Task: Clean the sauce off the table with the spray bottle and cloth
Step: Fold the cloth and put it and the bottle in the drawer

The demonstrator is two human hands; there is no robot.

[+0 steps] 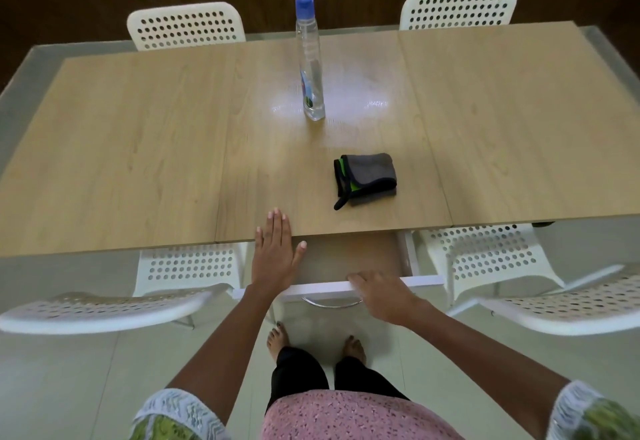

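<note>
**Hands at the counter's near edge, bottle and cloth untouched beyond them**

The left hand (275,252) lies flat with straight fingers on the near edge of the light wood-grain counter (138,148), holding nothing. The right hand (381,296) rests on the top of the white front of a pulled-out drawer (424,281) below the counter edge, its fingers bent loosely over that front; whether they actually grip it cannot be told.

The folded grey cloth with black trim and a green inner face (365,180) lies on the counter beyond both hands, nearer the left hand's fingertips yet clear of them, and to the right of that hand. Its long axis runs roughly left to right, with the folded open edges and a short black loop on its left side, towards the person.

The tall clear plastic spray bottle with a blue trigger head (309,55) stands upright farther back, well apart from the hands and beyond the cloth. Its long axis is vertical.

White perforated plastic chairs (185,25) stand around the counter.
</note>
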